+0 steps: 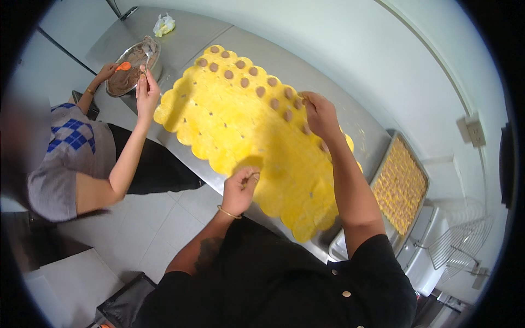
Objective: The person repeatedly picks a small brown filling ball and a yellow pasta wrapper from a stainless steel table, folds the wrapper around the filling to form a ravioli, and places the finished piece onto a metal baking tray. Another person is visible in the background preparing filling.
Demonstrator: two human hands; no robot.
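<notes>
Overlapping yellow dough rounds (219,120) cover the steel table before me in one wide sheet with a scalloped edge. Small brown balls of filling (244,82) sit in rows along its far side. My right hand (322,116) is over that far side beside the balls, thumb and fingertips pinched together. Above the near edge of the dough, my left hand (240,190) is closed with thumb against fingers, a bracelet on its wrist. Whatever is between the fingertips of either hand is too small to make out.
At left a co-worker holds a spoon (146,50) and an orange scoop (124,66) at a metal bowl (157,66) of brown paste. A crumpled plastic bag (164,25) lies behind. To the right are a tray (391,143) of small yellow-brown pieces and a wire rack (459,246).
</notes>
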